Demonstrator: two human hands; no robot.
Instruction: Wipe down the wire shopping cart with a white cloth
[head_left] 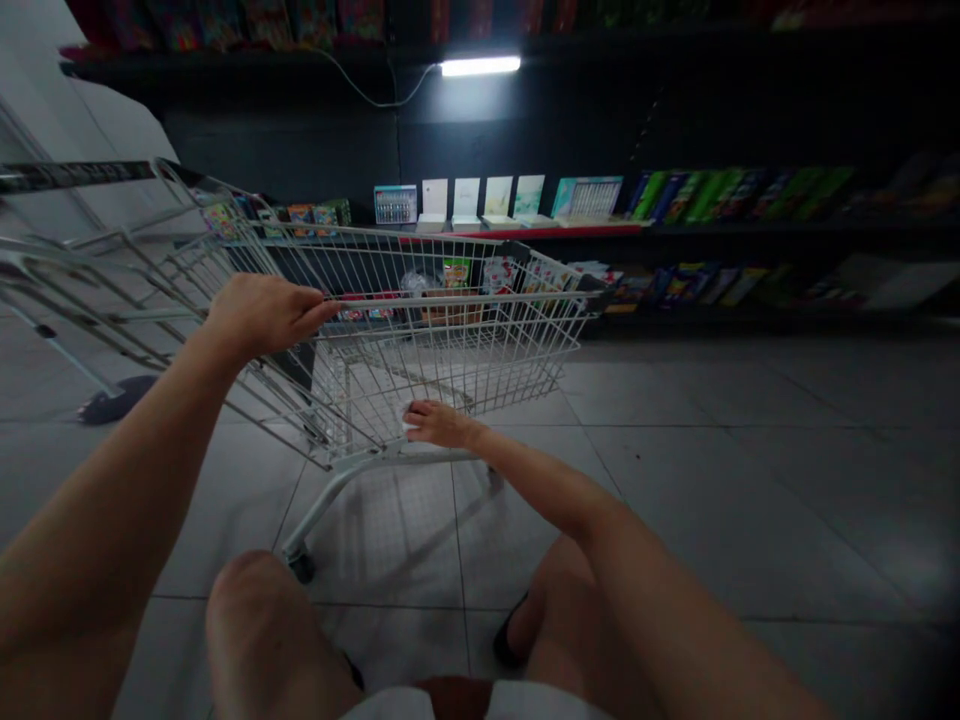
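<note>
Lettering, pale on dark, runs along the handle bar of a wire shopping cart, too blurred to read. The packs on the shelves also bear print, but it is too small and dim to make out.

The cart stands side-on just in front of the person's knees. The person's left hand is closed over its upper side rail. The right hand is low on the near side of the basket, its fingers bent around a small white wad, which lies against the frame there; what it is made of cannot be told.

Beyond the cart, a dark shelf with a red strip on its edge holds a windowed box, upright white cards or booklets, a wider pale-blue box and a row of green and blue packs. Through the wires a green bag shows on the shelf below.

Grey tiles make up the floor. A bright tube lamp with a trailing cable lights the back panel, while the right side fades into darkness.
</note>
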